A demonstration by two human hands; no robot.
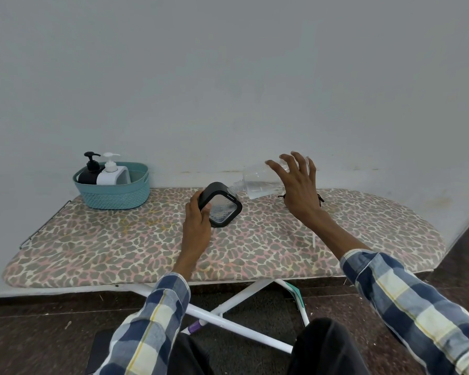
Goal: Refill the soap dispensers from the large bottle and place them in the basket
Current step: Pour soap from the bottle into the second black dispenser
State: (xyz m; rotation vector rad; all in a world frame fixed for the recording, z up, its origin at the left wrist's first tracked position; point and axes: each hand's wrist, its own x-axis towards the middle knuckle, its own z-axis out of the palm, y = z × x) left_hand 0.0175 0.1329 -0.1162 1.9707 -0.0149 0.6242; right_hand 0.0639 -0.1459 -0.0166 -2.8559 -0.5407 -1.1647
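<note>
Pouring step, head view: on the ironing board [92, 247], the right hand [299, 190] tips the clear large bottle [257, 182], fingers spread around its body; keep the neck over the opening, tilting gently. The left hand [198, 220] grips the tilted black, clear-windowed dispenser [222, 205]. Two dispensers stand in the teal basket [114, 198].

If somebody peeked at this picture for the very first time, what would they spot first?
Probably the two hands in the middle: the right hand tips a large clear plastic bottle on its side, mouth at a black square soap dispenser that the left hand grips. All this happens over the leopard-print ironing board. At its far left stands a teal plastic basket already holding a black pump bottle and a white pump bottle.
</note>
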